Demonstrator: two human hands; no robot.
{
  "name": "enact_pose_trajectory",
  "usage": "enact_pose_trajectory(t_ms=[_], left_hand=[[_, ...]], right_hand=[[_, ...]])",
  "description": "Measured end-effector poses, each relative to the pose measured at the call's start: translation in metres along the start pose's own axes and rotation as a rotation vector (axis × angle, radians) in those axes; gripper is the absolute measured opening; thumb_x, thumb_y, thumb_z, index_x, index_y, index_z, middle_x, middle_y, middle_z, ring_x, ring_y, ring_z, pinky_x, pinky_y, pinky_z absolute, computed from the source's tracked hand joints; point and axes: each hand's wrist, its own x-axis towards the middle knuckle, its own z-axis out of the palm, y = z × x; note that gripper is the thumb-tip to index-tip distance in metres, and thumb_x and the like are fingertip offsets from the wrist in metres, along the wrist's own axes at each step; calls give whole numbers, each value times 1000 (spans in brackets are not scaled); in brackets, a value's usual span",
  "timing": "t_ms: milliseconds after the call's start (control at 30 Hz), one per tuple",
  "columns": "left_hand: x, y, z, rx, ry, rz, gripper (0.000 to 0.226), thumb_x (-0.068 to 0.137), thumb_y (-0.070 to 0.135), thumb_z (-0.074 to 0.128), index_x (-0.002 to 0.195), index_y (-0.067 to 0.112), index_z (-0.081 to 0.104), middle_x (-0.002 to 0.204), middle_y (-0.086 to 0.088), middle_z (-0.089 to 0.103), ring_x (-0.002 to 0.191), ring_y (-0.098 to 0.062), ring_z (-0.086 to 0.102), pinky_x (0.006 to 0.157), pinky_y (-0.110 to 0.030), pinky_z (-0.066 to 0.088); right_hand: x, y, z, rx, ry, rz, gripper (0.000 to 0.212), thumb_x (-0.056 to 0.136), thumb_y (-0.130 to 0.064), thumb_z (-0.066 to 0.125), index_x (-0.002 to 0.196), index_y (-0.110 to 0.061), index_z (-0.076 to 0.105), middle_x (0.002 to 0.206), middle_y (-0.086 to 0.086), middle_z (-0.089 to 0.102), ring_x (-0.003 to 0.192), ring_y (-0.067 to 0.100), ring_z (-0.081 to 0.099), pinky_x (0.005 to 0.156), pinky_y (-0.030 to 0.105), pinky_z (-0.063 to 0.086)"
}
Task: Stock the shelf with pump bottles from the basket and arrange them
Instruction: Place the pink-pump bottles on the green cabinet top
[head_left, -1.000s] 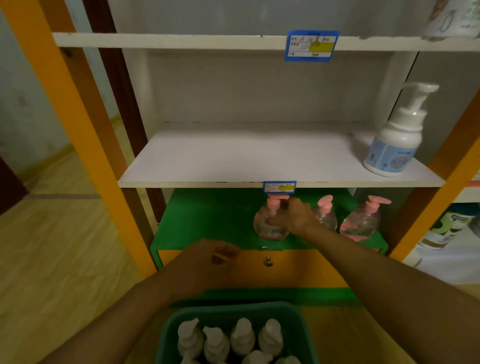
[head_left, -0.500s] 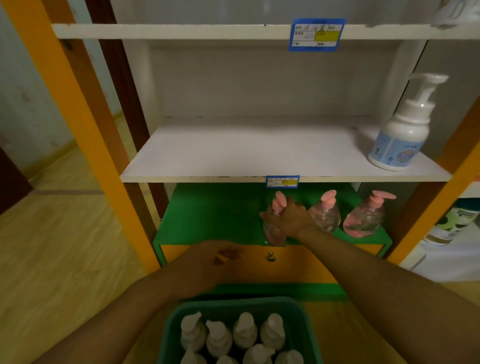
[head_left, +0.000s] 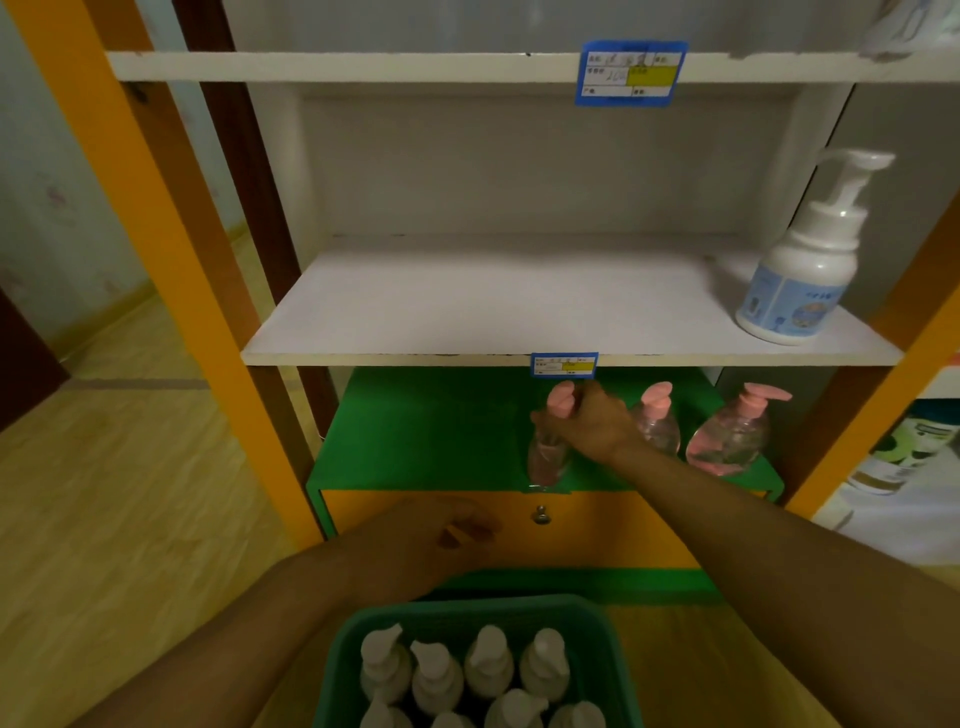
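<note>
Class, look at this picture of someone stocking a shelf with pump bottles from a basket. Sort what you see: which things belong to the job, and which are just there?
Part of the job:
green basket of white pump bottles
pink pump bottle gripped by the right hand
white shelf

Just there:
price label
drawer knob

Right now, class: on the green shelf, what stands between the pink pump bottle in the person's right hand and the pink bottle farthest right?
In the head view, one more pink pump bottle stands between them, partly hidden behind the right hand.
</note>
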Motion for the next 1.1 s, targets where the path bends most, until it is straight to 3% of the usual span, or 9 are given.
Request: enact_pose_trajectory(t_ms=[100, 233, 367, 567, 700, 833, 967, 1100], left_hand=[[2, -6, 0, -44, 15, -6, 32, 90, 29, 57, 122, 34, 56, 116, 18, 59, 90, 9, 54, 74, -7, 42], [6, -13, -3, -134, 13, -10, 27, 88, 34, 59, 106, 53, 50, 110, 26, 57, 95, 7, 57, 71, -6, 46], [7, -14, -4, -153, 38, -10, 26, 87, 38, 61, 105, 55, 54, 111, 28, 59, 94, 9, 59, 73, -8, 49], [9, -14, -3, -163, 33, -1, 24, 88, 37, 58, 99, 58, 54, 108, 30, 60, 94, 14, 58, 74, -8, 49], [10, -19, -2, -186, 33, -23, 23, 87, 37, 59, 102, 54, 55, 110, 26, 62, 97, 7, 60, 79, -12, 50], [13, -23, -1, -163, 56, -41, 25, 90, 31, 59, 107, 49, 56, 110, 22, 63, 99, 1, 60, 88, -21, 50], [13, -23, -2, -182, 54, -41, 26, 90, 28, 58, 105, 49, 56, 110, 21, 64, 99, 0, 61, 88, -21, 50], [14, -22, -10, -286, 133, -37, 28, 90, 18, 58, 102, 44, 59, 105, 14, 68, 99, -9, 64, 87, -28, 49]], right_hand=[[0, 4, -3, -3, 8, -76, 39, 83, -29, 66, 117, -17, 53, 114, 7, 65, 106, 25, 61, 88, 41, 53], [0, 6, -8, -82, 61, -80, 28, 83, -30, 67, 108, -20, 61, 104, 3, 70, 95, 22, 66, 81, 35, 55], [1, -2, -8, -206, 71, -41, 31, 82, -42, 65, 101, -18, 60, 91, 4, 69, 79, 20, 66, 73, 39, 58], [-4, 1, -16, -253, 38, -116, 33, 84, -46, 61, 115, -34, 59, 95, 3, 69, 82, 19, 66, 73, 40, 58], [-8, 3, -14, -206, 62, -132, 31, 80, -40, 68, 106, -24, 61, 100, 6, 70, 83, 20, 67, 72, 41, 59], [-9, 4, -13, -173, 56, -133, 32, 80, -37, 69, 109, -25, 61, 101, 6, 72, 83, 20, 68, 72, 40, 59], [-16, 9, -15, -104, 32, -114, 44, 79, -43, 67, 115, -19, 58, 103, 8, 70, 83, 21, 67, 73, 43, 58], [-38, 13, -18, 23, 189, -135, 61, 81, -41, 66, 131, -12, 46, 127, 10, 56, 111, 24, 56, 88, 46, 52]])
